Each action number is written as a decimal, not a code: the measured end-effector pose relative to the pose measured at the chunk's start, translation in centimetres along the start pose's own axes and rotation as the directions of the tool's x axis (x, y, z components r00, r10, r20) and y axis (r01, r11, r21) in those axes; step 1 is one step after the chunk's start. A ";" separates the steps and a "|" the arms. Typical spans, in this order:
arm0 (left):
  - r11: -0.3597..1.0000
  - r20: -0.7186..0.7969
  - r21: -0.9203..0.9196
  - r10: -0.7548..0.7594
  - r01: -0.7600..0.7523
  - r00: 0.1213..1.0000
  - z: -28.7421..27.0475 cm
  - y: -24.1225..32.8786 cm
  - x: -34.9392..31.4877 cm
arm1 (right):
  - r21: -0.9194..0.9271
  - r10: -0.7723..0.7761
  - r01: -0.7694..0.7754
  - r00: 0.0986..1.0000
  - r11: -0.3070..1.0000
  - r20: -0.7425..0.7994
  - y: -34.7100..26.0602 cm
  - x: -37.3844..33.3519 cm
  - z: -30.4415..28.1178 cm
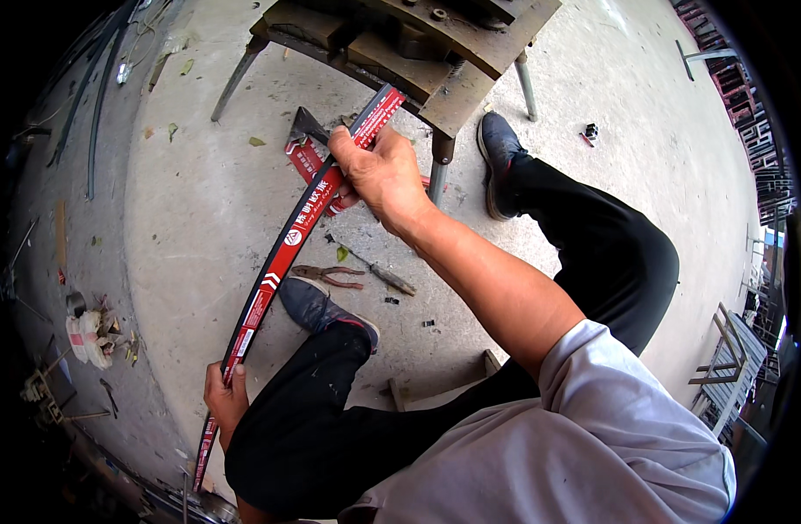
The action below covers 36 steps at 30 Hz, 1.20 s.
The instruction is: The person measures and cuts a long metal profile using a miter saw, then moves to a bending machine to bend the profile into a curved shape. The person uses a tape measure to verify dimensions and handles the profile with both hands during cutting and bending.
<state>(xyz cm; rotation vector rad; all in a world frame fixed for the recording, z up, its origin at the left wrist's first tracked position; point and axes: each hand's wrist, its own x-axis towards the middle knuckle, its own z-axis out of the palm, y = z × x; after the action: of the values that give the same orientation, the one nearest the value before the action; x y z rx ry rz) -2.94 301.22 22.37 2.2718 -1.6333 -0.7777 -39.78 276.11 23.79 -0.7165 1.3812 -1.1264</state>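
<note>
A long dark bar with a red printed covering runs slantwise across the view, from beside my left leg up to the metal workbench. My right hand is closed round its upper part, the thumb lying along the top face. Lower down, my left hand grips the same bar near my knee. The bar's upper end lies close by the bench's near edge; whether they touch I cannot tell. Behind the bar, a red printed strip and a dark pointed piece show partly, the rest hidden.
On the concrete floor between my feet lie pliers, a screwdriver and small black pieces. A low wooden stool is under me. Long dark bars lie at far left, stacked frames at right.
</note>
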 end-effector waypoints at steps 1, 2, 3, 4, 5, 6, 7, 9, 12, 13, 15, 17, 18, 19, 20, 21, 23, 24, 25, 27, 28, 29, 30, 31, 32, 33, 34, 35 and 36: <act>1.000 -0.007 0.007 0.012 -0.012 1.000 -0.2 0.1 0.1 | 0.010 -0.003 0.003 1.000 1.000 0.010 -0.2 0.0 0.0; 1.000 -0.014 0.014 0.024 -0.024 1.000 -0.3 0.2 0.3 | 0.002 0.000 0.000 1.000 1.000 0.015 -0.3 0.1 -0.1; 0.999 -0.021 0.021 0.036 -0.036 0.999 -0.4 0.3 0.4 | -0.005 0.003 -0.003 1.000 1.000 0.020 -0.4 0.3 -0.2; 0.999 -0.024 0.023 0.035 -0.034 0.999 -0.5 0.4 0.6 | -0.012 0.006 -0.006 1.000 1.000 0.025 -0.5 0.5 -0.3; 0.999 -0.026 0.025 0.033 -0.033 0.999 -0.6 0.4 0.7 | 0.002 0.005 -0.005 1.000 1.000 0.031 -0.4 0.6 -0.3; 0.999 -0.029 0.027 0.032 -0.031 0.999 -0.7 0.4 0.8 | 0.016 0.004 -0.004 0.999 1.000 0.036 -0.3 0.7 -0.3; 0.999 -0.033 0.035 0.031 -0.030 0.999 -0.8 0.5 0.9 | 0.029 0.002 -0.003 0.999 1.000 0.043 -0.2 0.9 -0.3; 0.998 -0.040 0.051 0.031 -0.029 0.999 -1.1 0.7 1.0 | 0.052 -0.003 0.000 0.999 0.999 0.052 -0.3 0.8 -0.3; 0.998 -0.054 0.052 0.026 -0.023 0.998 -1.5 0.7 1.1 | 0.067 -0.001 -0.003 0.998 0.998 0.057 -0.3 0.8 -0.3; 0.998 -0.057 0.051 0.026 -0.023 0.998 -1.6 0.8 1.2 | 0.070 0.002 -0.006 0.998 0.998 0.056 -0.3 0.7 -0.3; 0.999 -0.063 0.050 0.025 -0.022 0.998 -1.8 1.1 1.2 | 0.070 0.008 -0.013 0.998 0.997 0.059 -0.4 0.7 -0.4; 0.998 -0.068 0.047 0.052 -0.049 0.996 -2.1 1.1 1.1 | 0.072 0.012 -0.017 0.998 0.997 0.062 -0.6 0.6 -0.4; 0.997 -0.070 0.046 0.065 -0.062 0.995 -2.2 1.1 1.1 | 0.074 0.013 -0.018 0.998 0.997 0.064 -0.6 0.6 -0.4; 0.997 -0.070 0.056 0.063 -0.060 0.996 -2.4 1.2 1.0 | 0.075 0.013 -0.018 0.998 0.997 0.066 -0.7 0.6 -0.4; 0.996 -0.069 0.066 0.062 -0.057 0.996 -2.5 1.4 1.0 | 0.074 0.013 -0.018 0.998 0.997 0.063 -0.6 0.7 -0.4; 0.996 -0.069 0.075 0.060 -0.055 0.996 -2.7 1.5 0.9 | 0.073 0.013 -0.018 0.998 0.997 0.060 -0.6 0.7 -0.4; 0.996 -0.077 0.073 0.062 -0.056 0.995 -2.9 1.6 0.8 | 0.073 0.017 -0.022 0.998 0.997 0.064 -0.7 0.7 -0.4; 0.996 -0.081 0.071 0.063 -0.057 0.995 -3.0 1.6 0.7 | 0.073 0.020 -0.025 0.997 0.997 0.070 -0.8 0.6 -0.4; 0.996 -0.085 0.073 0.061 -0.055 0.995 -3.1 1.6 0.6 | 0.074 0.024 -0.029 0.997 0.997 0.075 -1.0 0.6 -0.5; 0.996 -0.093 0.075 0.059 -0.052 0.994 -3.4 1.7 0.4 | 0.069 0.039 -0.044 0.997 0.997 0.067 -1.5 0.7 -0.3; 0.996 -0.090 0.076 0.052 -0.045 0.995 -3.7 1.8 0.3 | 0.067 0.047 -0.051 0.997 0.996 0.063 -1.6 0.7 -0.2; 0.996 -0.087 0.077 0.046 -0.039 0.995 -3.9 1.8 0.2 | 0.070 0.048 -0.052 0.997 0.996 0.061 -1.6 0.7 -0.1; 0.996 -0.084 0.078 0.040 -0.033 0.996 -4.1 1.9 0.1 | 0.073 0.049 -0.053 0.997 0.996 0.059 -1.5 0.7 -0.1; 0.996 -0.088 0.081 0.042 -0.034 0.995 -4.4 2.1 0.1 | 0.076 0.049 -0.053 0.997 0.996 0.056 -1.6 0.8 0.0; 0.996 -0.093 0.084 0.044 -0.036 0.995 -4.7 2.3 0.1 | 0.087 0.052 -0.057 0.997 0.995 0.058 -1.6 0.8 0.0; 0.995 -0.097 0.088 0.046 -0.038 0.994 -5.0 2.6 0.1 | 0.097 0.055 -0.061 0.997 0.993 0.060 -1.6 0.7 0.0; 0.995 -0.096 0.096 0.045 -0.036 0.994 -5.3 2.9 0.1 | 0.108 0.059 -0.065 0.996 0.992 0.062 -1.6 0.7 0.0; 0.994 -0.095 0.104 0.044 -0.034 0.995 -5.7 3.3 0.1 | 0.114 0.061 -0.068 0.996 0.991 0.059 -1.6 0.7 0.0; 0.993 -0.093 0.112 0.044 -0.033 0.995 -6.0 3.6 0.2 | 0.119 0.064 -0.070 0.996 0.990 0.057 -1.6 0.8 0.0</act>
<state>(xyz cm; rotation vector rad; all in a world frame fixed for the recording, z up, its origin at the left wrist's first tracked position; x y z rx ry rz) -2.46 299.11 29.04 2.3054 -1.7101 -0.5734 -40.20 274.83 25.01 -0.6040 1.2721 -1.1203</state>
